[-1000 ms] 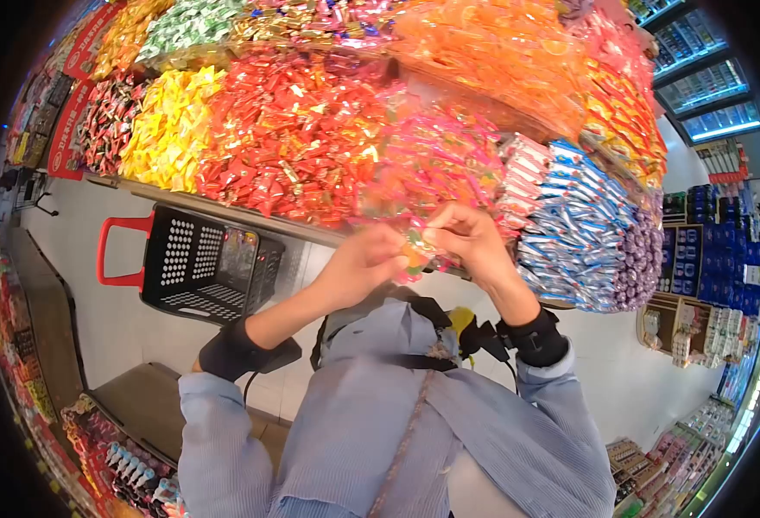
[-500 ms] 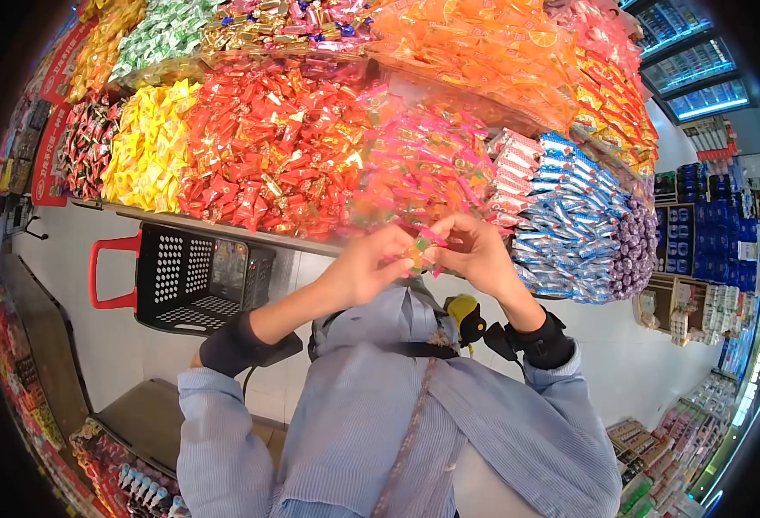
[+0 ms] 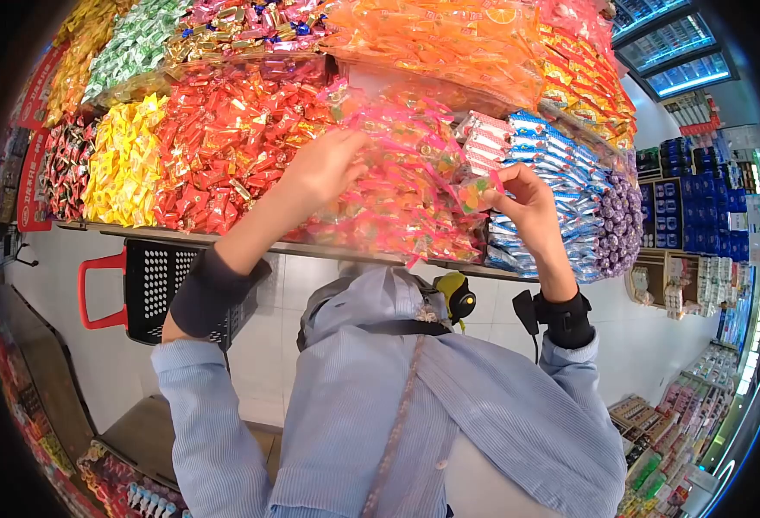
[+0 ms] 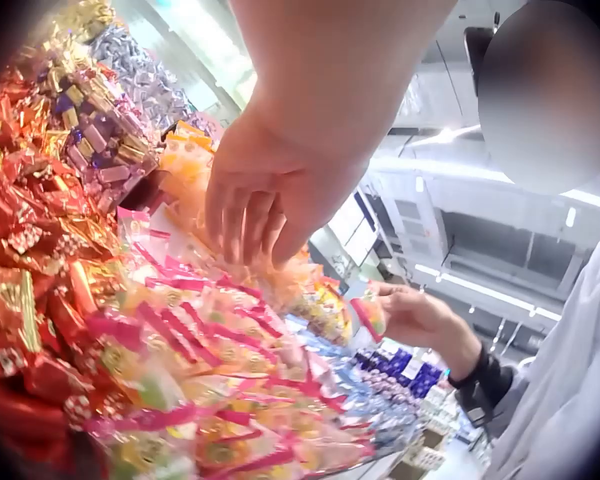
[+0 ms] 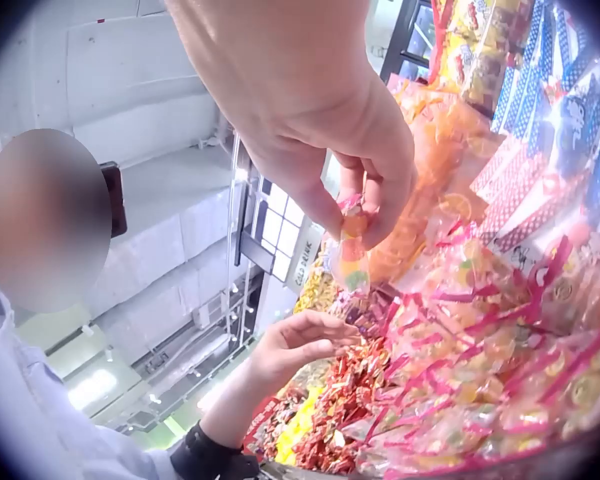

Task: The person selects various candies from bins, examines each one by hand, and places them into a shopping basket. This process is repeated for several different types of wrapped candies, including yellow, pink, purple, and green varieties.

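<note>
My right hand pinches a small clear candy packet with pink ends between thumb and fingers, raised over the right side of the display. Green and orange pieces show through its wrapper, and in the right wrist view the packet hangs below the fingertips. My left hand reaches over the pile of pink-edged clear candy packets, near its border with the red-wrapped candies. In the left wrist view the left hand points its loosely bent fingers down above the packets, holding nothing visible.
Blue-and-white wrapped sticks and purple round candies lie to the right. Yellow candies are at the left, large orange packets at the back. A black basket with a red handle stands below the display's front edge.
The hands were together at the packet near the front edge. They have parted: the right moved right and up with the packet; the left let go and moved left over the pile.
</note>
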A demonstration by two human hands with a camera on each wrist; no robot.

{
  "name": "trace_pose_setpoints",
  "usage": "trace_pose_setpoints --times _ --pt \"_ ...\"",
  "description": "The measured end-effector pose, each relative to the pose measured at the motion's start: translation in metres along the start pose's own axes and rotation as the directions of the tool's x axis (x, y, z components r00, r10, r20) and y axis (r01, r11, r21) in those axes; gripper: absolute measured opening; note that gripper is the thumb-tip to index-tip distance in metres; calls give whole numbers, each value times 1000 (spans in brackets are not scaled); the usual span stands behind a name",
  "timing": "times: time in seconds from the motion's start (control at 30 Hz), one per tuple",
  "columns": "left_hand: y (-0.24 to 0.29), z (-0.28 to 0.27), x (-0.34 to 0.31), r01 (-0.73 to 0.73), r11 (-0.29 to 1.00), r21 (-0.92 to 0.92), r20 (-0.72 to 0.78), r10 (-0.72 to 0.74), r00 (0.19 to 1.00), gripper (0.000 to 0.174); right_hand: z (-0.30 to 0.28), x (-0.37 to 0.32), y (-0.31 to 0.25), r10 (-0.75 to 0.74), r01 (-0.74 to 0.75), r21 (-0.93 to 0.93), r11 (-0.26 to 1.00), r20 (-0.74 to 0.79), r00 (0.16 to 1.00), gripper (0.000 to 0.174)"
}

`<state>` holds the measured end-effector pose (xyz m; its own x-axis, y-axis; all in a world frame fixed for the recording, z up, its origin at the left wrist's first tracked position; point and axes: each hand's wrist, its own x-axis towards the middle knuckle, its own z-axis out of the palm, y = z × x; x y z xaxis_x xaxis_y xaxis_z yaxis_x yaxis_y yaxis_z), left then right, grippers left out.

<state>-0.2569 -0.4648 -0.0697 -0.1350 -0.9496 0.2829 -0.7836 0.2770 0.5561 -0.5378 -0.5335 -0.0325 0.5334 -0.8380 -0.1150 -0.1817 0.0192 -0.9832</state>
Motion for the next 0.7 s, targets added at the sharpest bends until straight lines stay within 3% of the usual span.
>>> trace_pose_setpoints --times 0.07,0.17,0.27,0.37,0.47,0.53,0.7 --pt "-18 16 5 -35 995 93 -15 37 999 23 -2 5 6 -40 39 -9 999 -17 999 12" --pt "-28 25 11 -15 998 68 203 1 979 24 2 9 6 -65 64 -37 997 -10 998 13" --pt "-11 12 18 128 991 35 352 -132 927 26 11 10 5 -71 71 -52 996 -2 997 13" --pt "-37 31 10 -5 993 -114 230 32 973 29 14 15 9 -96 94 -68 993 -20 995 12" --pt "-27 22 4 39 986 -159 269 5 963 31 19 29 7 -172 167 -106 980 -39 984 11" --pt "-32 29 0 -12 991 -131 266 46 963 31 30 35 -12 -190 184 -148 972 -21 982 11" --pt "-27 30 -3 -3 1000 -11 312 7 950 29 70 63 -18 -328 339 -545 767 121 937 15"
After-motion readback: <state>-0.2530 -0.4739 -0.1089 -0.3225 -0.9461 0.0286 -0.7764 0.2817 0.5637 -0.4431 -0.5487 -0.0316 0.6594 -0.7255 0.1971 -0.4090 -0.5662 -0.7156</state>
